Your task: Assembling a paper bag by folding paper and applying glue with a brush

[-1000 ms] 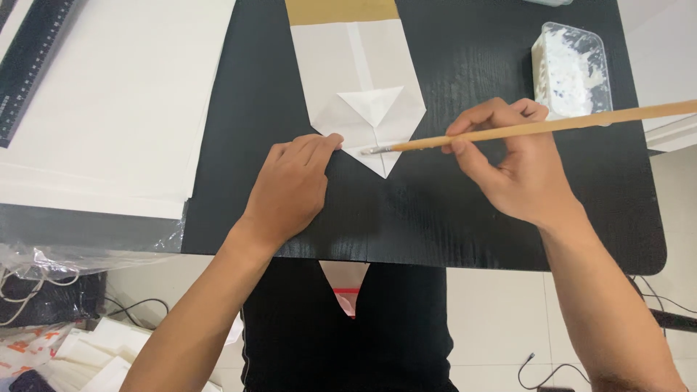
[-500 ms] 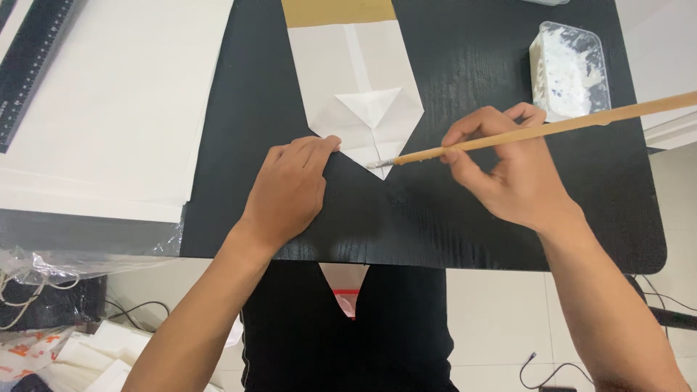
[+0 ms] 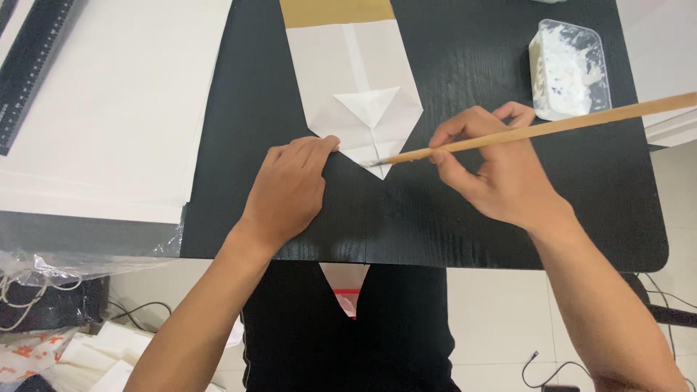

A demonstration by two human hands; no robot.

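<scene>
Right now right hand (image 3: 508,178) fingers grip brush (image 3: 537,131); left hand (image 3: 287,192) flat-open; tub (image 3: 570,69) holds white paste.

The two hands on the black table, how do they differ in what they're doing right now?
The left hand lies flat, fingers pressing the edge of the folded white paper; the right hand is raised on its side, pinching a long wooden brush. The left hand holds nothing, while the right hand steers the brush tip onto the paper's pointed end. Both are bare and rest over the black table.
</scene>
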